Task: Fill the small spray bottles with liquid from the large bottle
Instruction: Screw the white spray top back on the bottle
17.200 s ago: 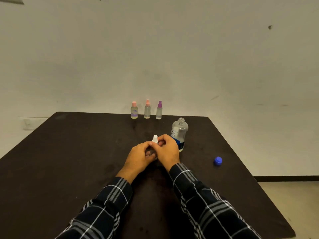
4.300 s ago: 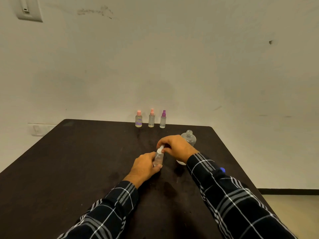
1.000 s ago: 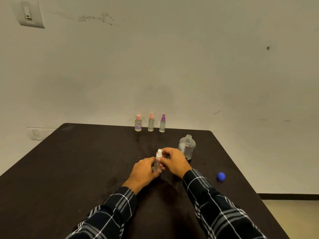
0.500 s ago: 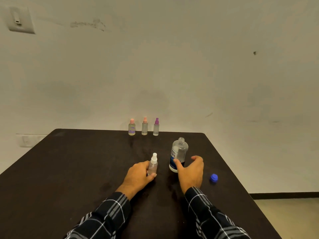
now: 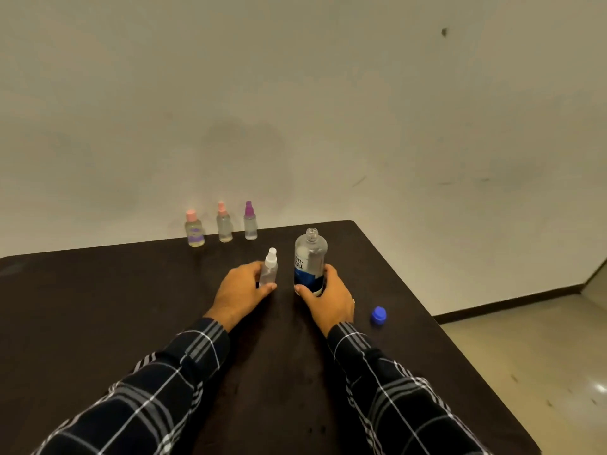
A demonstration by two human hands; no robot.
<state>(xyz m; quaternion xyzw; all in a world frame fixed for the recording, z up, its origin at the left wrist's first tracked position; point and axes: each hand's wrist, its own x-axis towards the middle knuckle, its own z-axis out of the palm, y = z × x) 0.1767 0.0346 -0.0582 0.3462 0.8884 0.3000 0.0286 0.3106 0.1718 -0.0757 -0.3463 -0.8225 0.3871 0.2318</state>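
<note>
The only writing you can read is on the large bottle (image 5: 310,257), right of centre on the worktop (image 5: 98,307). Its label (image 5: 299,262) has a white upper part with dark lower-case letters in two lines: "re" followed by a dot or dash, then "nu" beneath. Below that the label turns blue, where your right hand (image 5: 328,298) wraps the bottle. The far-left small bottle (image 5: 194,233) bears a purple band, its print too small to read.
</note>
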